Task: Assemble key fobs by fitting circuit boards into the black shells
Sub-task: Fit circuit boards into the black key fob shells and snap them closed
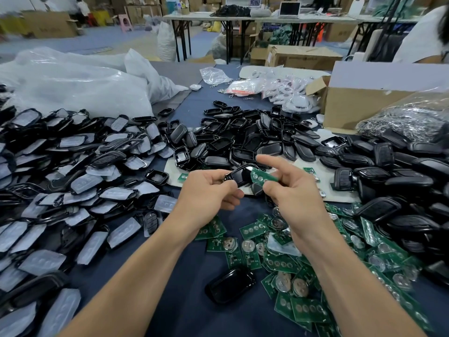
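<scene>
My left hand [209,190] grips a black key fob shell [240,176] above the middle of the table. My right hand [291,190] pinches a green circuit board [261,178] with round contact pads, its end lying against the shell's open side; the index finger sticks out straight above it. Several loose green circuit boards [298,271] with coin cells lie on the blue cloth below my right forearm. Another glossy black shell [230,285] lies alone near the front.
Black shells with clear rubber pads [73,190] pile up on the left, empty black shells [255,137] behind, closed black fobs [393,171] on the right. Plastic bags [73,83] and a cardboard box [364,103] stand at the back. A person sits far right.
</scene>
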Motion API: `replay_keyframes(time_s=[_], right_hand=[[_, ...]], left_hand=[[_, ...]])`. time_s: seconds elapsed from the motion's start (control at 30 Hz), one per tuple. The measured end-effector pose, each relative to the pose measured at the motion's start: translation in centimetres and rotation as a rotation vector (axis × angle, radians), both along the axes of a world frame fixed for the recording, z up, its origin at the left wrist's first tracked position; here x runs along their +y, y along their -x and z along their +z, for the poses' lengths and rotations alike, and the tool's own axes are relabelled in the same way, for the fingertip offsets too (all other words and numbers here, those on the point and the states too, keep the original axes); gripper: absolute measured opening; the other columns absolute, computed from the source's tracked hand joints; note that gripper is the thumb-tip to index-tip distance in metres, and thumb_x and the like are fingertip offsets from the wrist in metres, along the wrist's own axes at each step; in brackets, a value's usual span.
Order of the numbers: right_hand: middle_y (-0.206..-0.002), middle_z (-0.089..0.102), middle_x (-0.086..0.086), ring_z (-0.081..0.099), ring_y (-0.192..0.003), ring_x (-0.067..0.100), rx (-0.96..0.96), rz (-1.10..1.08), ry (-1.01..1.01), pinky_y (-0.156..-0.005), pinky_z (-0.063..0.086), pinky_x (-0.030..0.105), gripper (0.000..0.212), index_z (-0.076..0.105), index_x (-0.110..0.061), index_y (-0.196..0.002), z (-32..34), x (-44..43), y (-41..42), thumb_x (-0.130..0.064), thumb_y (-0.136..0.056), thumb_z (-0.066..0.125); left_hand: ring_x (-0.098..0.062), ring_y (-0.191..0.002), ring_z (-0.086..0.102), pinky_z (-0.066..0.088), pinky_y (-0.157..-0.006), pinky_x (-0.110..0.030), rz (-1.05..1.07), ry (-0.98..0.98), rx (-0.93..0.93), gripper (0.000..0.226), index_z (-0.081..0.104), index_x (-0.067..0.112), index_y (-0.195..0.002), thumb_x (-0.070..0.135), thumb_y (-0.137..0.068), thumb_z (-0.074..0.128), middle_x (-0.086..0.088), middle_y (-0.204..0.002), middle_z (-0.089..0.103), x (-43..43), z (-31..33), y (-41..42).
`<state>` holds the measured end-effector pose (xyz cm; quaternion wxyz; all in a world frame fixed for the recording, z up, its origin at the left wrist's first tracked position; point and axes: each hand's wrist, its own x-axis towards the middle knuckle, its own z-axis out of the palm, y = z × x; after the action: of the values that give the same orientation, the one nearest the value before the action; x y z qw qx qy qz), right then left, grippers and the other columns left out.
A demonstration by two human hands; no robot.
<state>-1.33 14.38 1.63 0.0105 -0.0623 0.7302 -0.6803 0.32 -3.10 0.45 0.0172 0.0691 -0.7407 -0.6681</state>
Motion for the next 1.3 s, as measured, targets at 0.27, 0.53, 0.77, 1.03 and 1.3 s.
replay_keyframes(time_s=[0.27,0.53,0.77,1.03,1.3], right_hand=[[-0.061,0.052,-0.018,0.046,-0.058,0.005,-0.009,-0.019,-0.015,-0.060,0.040,0.024,0.050,0.079,-0.039,-0.093,0.0,-0.1,0.0,0.008,-0.088,0.064],[-0.074,0.073,0.008,0.064,-0.067,0.028,0.061,-0.084,-0.082,-0.065,0.050,0.049,0.011,0.062,-0.026,-0.080,0.0,-0.1,-0.3,-0.025,-0.070,0.068],[-0.064,0.064,-0.010,0.054,-0.059,0.004,0.140,-0.133,0.009,-0.058,0.046,0.021,0.017,0.074,-0.029,-0.077,-0.1,0.1,0.0,-0.014,-0.086,0.075],[-0.063,0.072,0.002,0.061,-0.053,0.016,0.104,-0.074,-0.152,-0.060,0.055,0.045,0.006,0.070,-0.033,-0.085,-0.6,-0.4,-0.4,-0.033,-0.087,0.065],[-0.064,0.071,-0.002,0.066,-0.061,0.014,0.069,-0.145,-0.150,-0.071,0.061,0.054,0.016,0.072,-0.021,-0.076,-0.9,-0.7,-0.5,-0.021,-0.092,0.073]], left_hand=[[-0.016,-0.063,0.071,0.063,-0.062,-0.027,0.013,-0.010,0.005,0.017,0.076,0.011,-0.093,0.001,-0.098,0.063,-0.012,-0.079,0.079,-0.1,0.2,-0.2],[-0.014,-0.061,0.071,0.061,-0.060,-0.026,0.009,-0.024,0.018,0.023,0.069,0.024,-0.099,0.001,-0.097,0.065,-0.010,-0.077,0.079,0.1,0.0,-0.1],[-0.017,-0.062,0.072,0.061,-0.059,-0.026,0.001,-0.040,-0.012,0.015,0.072,0.014,-0.097,0.001,-0.098,0.064,-0.012,-0.078,0.079,0.0,0.3,-0.3],[-0.018,-0.065,0.073,0.064,-0.064,-0.029,-0.054,-0.092,-0.010,0.023,0.079,0.012,-0.090,-0.001,-0.098,0.062,-0.014,-0.082,0.079,0.7,0.8,-0.7],[-0.018,-0.066,0.074,0.063,-0.064,-0.028,-0.081,-0.065,-0.006,0.020,0.078,0.007,-0.097,-0.003,-0.098,0.062,-0.015,-0.082,0.079,0.8,0.9,-0.9]])
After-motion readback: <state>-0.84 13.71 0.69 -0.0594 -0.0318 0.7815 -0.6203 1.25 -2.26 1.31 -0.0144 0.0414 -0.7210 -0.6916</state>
